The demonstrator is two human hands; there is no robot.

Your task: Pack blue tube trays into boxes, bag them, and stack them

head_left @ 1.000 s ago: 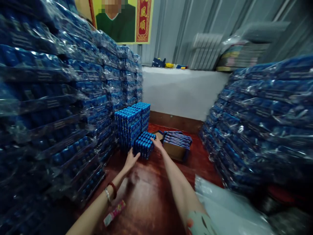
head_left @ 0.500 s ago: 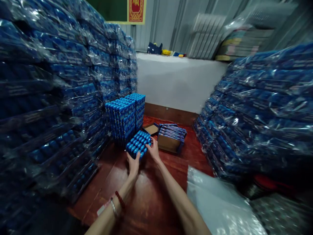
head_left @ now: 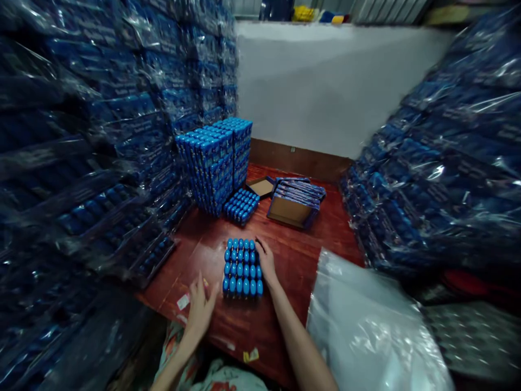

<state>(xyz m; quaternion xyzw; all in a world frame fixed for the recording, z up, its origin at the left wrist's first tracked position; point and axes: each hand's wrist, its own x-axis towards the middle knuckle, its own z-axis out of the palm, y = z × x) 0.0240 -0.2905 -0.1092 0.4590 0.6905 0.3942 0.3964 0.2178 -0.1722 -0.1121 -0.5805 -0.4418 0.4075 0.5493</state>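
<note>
A block of blue rounded pieces in rows [head_left: 243, 270] lies on the reddish wooden surface [head_left: 285, 260] close to me. My right hand [head_left: 265, 262] touches its right side, fingers along the edge, and I cannot tell how firmly it grips. To the left of the block, my left hand [head_left: 201, 304] is open with fingers apart, slightly blurred and holding nothing. Another low blue block [head_left: 241, 206] rests farther back, beside tall stacks of the same blue pieces [head_left: 209, 165].
Empty-looking cardboard trays [head_left: 291, 210] are stacked behind, beside a flat tray [head_left: 261, 187]. Clear plastic bags [head_left: 358, 320] lie at the right. Plastic-wrapped blue packs rise on the left [head_left: 109, 119] and right [head_left: 423, 179]. A white partition [head_left: 317, 87] stands behind.
The view has tilted down. A blue block now sits nearer me, away from the stacks. My left hand has come off the blue pieces and moved left; my right hand stays at a block's side.
</note>
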